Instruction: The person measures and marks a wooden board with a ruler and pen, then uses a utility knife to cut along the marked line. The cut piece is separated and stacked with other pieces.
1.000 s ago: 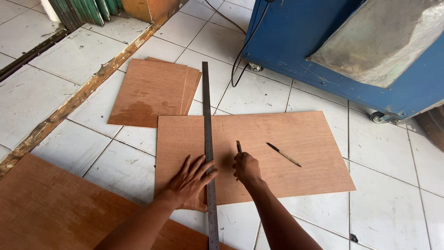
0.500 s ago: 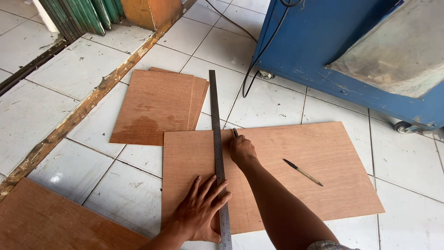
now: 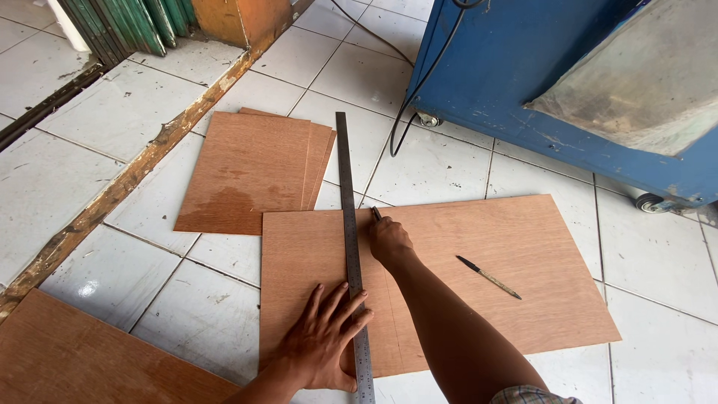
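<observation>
Right hand (image 3: 389,241) grip clamped on a dark marking tool (image 3: 375,213) at the steel ruler's (image 3: 350,247) far plywood edge; left hand (image 3: 325,340) spread flat, pinning ruler; line apparently nearly complete.
</observation>
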